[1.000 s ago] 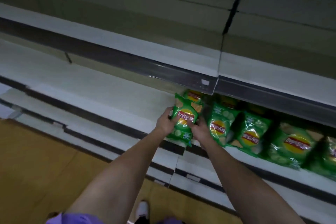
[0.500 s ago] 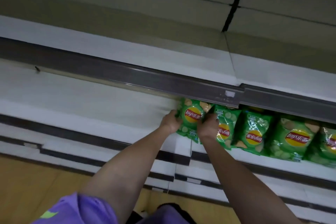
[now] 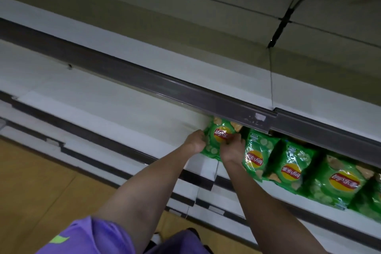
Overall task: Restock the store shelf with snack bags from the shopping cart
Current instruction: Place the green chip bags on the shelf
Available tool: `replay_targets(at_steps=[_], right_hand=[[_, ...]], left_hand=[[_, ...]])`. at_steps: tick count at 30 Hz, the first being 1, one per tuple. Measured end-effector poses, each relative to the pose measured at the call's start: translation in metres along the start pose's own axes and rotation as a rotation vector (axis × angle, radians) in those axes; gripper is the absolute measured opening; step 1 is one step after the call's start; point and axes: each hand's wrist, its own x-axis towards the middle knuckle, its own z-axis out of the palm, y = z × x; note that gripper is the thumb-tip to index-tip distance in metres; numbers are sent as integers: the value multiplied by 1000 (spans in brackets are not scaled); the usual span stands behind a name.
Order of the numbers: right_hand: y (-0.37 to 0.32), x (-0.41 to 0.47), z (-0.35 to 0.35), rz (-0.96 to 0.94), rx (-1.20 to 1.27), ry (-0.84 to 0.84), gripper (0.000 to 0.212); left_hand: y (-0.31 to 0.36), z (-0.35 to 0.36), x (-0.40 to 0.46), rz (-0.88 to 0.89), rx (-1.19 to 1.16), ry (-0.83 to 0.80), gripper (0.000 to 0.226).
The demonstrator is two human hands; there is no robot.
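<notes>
there, both grips point(image 3: 214, 144) on bag point(image 3: 220, 134)

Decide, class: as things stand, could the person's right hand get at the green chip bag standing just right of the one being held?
Probably yes. The right hand holds the held bag directly beside the neighbouring bag, with nothing between; it would need to let go first.

White shelf boards point(image 3: 107, 107) run in tiers across the view, each edged with a dark grey price rail point(image 3: 185, 90). Behind them stands a dull beige back panel point(image 3: 165, 12) with thin seams. Below lies what looks like a yellowish wooden floor point(image 3: 41, 187). The light is dim.
</notes>
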Motion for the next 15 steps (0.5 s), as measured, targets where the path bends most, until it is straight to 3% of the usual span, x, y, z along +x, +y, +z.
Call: replay_targets(at_steps=[6, 10, 15], right_hand=[[-9, -12, 17, -188, 51, -238, 12], [-25, -33, 37, -314, 92, -378, 13], [-40, -105, 75, -475, 120, -701, 7]], left_hand=[[-8, -8, -27, -91, -133, 166, 26], [-30, -21, -66, -159, -204, 334, 16], [-93, -37, -151, -364, -325, 670, 11]])
